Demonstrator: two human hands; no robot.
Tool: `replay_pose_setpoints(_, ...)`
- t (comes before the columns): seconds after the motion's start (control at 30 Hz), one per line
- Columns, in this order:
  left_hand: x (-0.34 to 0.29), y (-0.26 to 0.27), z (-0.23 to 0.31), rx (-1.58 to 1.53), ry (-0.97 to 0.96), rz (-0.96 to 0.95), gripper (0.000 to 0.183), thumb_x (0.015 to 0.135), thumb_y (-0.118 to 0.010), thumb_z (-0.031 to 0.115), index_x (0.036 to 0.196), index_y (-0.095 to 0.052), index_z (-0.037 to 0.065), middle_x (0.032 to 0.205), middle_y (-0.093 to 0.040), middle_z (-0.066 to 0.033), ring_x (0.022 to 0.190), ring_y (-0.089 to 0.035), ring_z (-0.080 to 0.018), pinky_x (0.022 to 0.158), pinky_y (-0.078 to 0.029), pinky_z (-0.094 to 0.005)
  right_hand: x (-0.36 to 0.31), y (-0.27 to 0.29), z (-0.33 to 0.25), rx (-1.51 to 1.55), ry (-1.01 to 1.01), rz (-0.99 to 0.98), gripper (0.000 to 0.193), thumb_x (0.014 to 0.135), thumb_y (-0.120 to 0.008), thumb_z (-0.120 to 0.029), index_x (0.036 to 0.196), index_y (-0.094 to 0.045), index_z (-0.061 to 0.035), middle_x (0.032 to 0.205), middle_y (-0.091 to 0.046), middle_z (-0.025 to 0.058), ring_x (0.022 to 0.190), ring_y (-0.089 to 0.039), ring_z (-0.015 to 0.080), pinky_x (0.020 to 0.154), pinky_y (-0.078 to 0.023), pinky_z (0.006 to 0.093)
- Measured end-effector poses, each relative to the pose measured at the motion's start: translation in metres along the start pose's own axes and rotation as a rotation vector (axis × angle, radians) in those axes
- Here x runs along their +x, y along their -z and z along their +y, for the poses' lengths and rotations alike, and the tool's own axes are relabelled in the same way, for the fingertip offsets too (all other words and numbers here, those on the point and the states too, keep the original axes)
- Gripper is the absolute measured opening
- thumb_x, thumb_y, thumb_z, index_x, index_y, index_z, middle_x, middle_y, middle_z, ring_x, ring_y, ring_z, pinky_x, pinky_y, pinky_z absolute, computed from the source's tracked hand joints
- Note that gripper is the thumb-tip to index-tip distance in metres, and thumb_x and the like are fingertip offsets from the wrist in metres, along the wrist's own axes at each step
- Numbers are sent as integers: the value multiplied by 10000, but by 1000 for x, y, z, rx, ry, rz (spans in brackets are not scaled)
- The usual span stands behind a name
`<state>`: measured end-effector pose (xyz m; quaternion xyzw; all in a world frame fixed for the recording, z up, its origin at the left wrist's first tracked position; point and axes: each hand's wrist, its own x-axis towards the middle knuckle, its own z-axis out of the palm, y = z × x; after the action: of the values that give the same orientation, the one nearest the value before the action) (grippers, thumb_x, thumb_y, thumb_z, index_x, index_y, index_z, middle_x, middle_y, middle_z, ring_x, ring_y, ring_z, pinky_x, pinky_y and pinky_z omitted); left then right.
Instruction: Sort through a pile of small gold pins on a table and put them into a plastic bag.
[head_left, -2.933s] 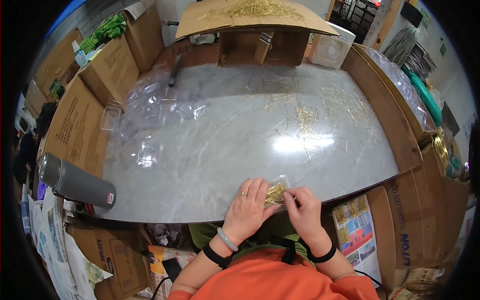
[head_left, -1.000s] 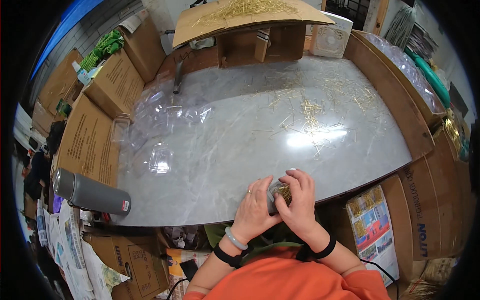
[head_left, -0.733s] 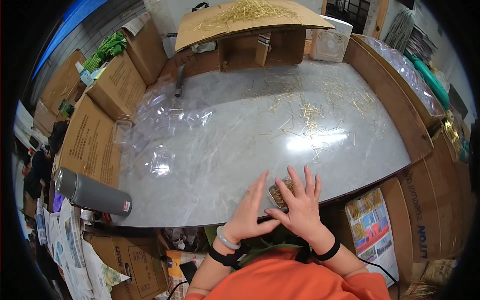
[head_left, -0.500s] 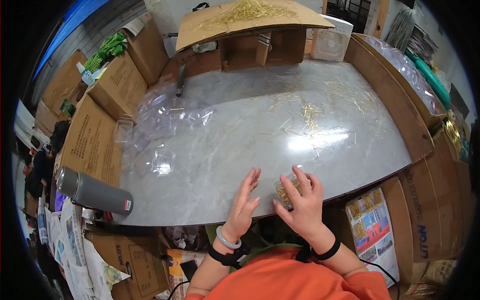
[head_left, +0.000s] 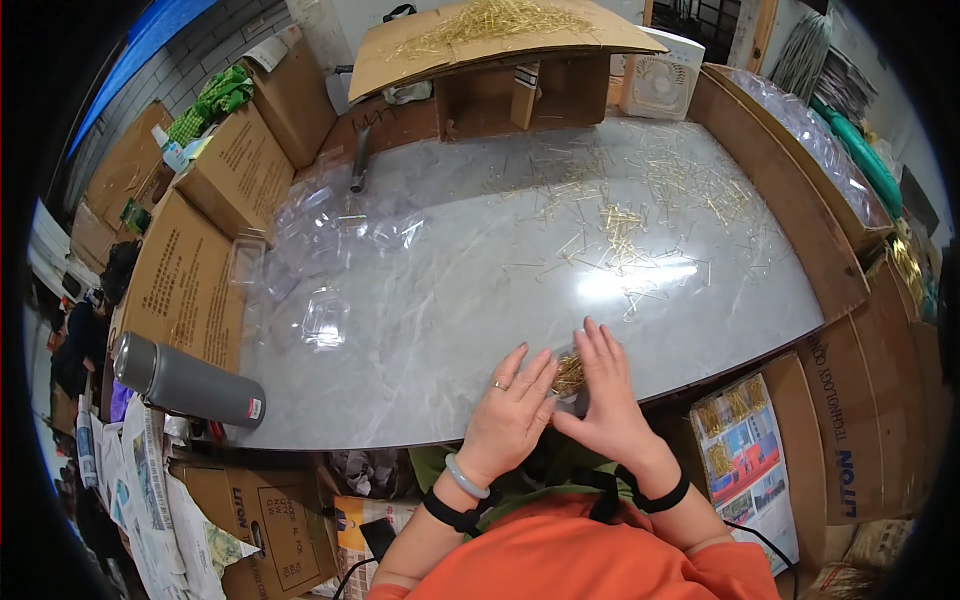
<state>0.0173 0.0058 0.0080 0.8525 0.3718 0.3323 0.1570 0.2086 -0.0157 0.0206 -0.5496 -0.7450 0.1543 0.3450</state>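
Note:
Near the front edge of the table, a small clear plastic box (head_left: 569, 376) filled with thin gold metal pins sits between my hands. My left hand (head_left: 511, 412) is at its left side, fingers stretched out and a ring on one of them. On the other side my right hand (head_left: 606, 392) has its fingers extended upright next to the box. The hands partly cover the box, and I cannot tell how firmly either one presses on it. Beyond them, a loose heap of gold pins (head_left: 622, 225) lies on the grey tabletop (head_left: 450, 300), with more scattered to the right.
Clear plastic boxes (head_left: 325, 318) lie on the table's left side. A grey bottle (head_left: 190, 380) lies at the front left corner. Cardboard boxes (head_left: 185, 275) wall the left, and a cardboard sheet (head_left: 420, 62) with pins on top stands at the back beside a white fan (head_left: 662, 85).
My left hand has moved right, up against the box. My right hand has shifted from above the box to its right side, its fingers straightening.

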Motion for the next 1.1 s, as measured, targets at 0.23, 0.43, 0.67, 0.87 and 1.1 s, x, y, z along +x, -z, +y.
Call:
replay_pose_setpoints(0.23, 3, -5, 4, 50, 15, -31, 501, 974, -646, 160, 1422, -521, -26, 1458, -526, -180, 1382, -444, -438, 1139, -411, -488, -14, 15, 28, 93, 20, 32, 835, 857, -793, -169, 1545, -350, -4, 1482, -522, 223, 1397, -484, 390, 1201, -284, 557)
replay_pose_setpoints(0.43, 14, -9, 10, -4, -10, -28, 576, 989, -632, 176, 1483, -423, -35, 1495, -472, -207, 1408, -423, -436, 1178, -356, -528, -15, 12, 29, 143, -57, 278, 555, 848, -780, -76, 1361, -574, -25, 1226, -677, 164, 1125, -639, 335, 979, -496, 420)
replay_pose_setpoints(0.67, 17, -11, 12, 93, 6, -80, 482, 999, -596, 150, 1439, -483, -12, 1494, -486, -206, 1426, -432, -405, 1205, -316, -552, 2, 19, 32, 123, -16, 237, 332, 811, -780, -41, 1130, -694, -75, 990, -703, 98, 896, -626, 315, 858, -497, 409)
replay_pose_setpoints(0.87, 16, -13, 9, 32, 43, -25, 366, 986, -577, 94, 1340, -574, 2, 1464, -537, -204, 1396, -464, -430, 1192, -343, -546, 3, 21, 30, 63, 92, 210, 464, 841, -785, -131, 1285, -654, -103, 1242, -658, 107, 1136, -587, 309, 1007, -443, 459)
replay_pose_setpoints(1.1, 11, -15, 10, 164, 1, -33, 473, 981, -594, 110, 1431, -517, -16, 1485, -521, -208, 1414, -453, -415, 1185, -362, -534, -18, 5, 33, -299, 211, 68, 578, 872, -765, -300, 1393, -592, -119, 1485, -527, 125, 1381, -464, 352, 1151, -326, 557)
